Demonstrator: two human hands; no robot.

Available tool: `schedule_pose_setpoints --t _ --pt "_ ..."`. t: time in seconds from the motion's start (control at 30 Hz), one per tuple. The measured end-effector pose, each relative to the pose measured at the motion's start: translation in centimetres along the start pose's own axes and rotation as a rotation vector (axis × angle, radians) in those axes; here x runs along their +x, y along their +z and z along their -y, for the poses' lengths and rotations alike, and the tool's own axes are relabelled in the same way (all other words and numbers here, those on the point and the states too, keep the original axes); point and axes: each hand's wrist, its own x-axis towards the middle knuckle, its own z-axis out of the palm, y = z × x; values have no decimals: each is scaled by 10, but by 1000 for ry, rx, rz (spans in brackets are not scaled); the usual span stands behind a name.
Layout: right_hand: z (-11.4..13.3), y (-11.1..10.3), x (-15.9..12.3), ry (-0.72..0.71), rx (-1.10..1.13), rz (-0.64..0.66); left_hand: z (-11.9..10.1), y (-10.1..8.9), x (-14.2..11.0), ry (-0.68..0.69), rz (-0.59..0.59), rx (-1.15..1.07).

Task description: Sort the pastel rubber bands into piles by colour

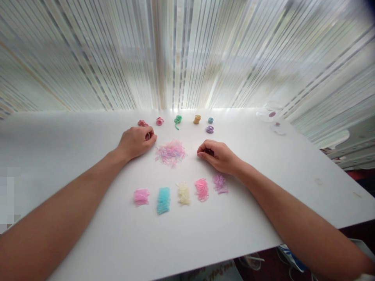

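Beside a mixed heap of small pastel strands [170, 153], my left hand [137, 141] rests on the table with thumb and forefinger curled together. Just beyond its knuckles lies a red coiled band [142, 123]. To the right of the heap, my right hand [216, 155] is closed in a pinch, its fingertips apart from the strands. What either pinch holds, if anything, is too small to make out. Nearer me lie sorted bunches of strands: light pink [141, 196], blue [163, 200], cream [183, 194], bright pink [202, 189] and purple [220, 184], the last beside my right wrist.
Along the back of the white table [117, 242] are coiled bands in pink [159, 121], green [177, 120], yellow [197, 119], blue [210, 120] and purple [209, 129]. Clear plastic pieces [277, 128] lie at the back right. A striped curtain [140, 54] hangs behind.
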Motion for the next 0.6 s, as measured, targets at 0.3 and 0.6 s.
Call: schedule_pose_setpoints --t 0.3,0.6 --pt "-2 -9 -3 -82 -84 33 0 0 1 -12 5 14" --pt "-1 -3 -1 -20 -69 53 2 2 0 4 -11 2"
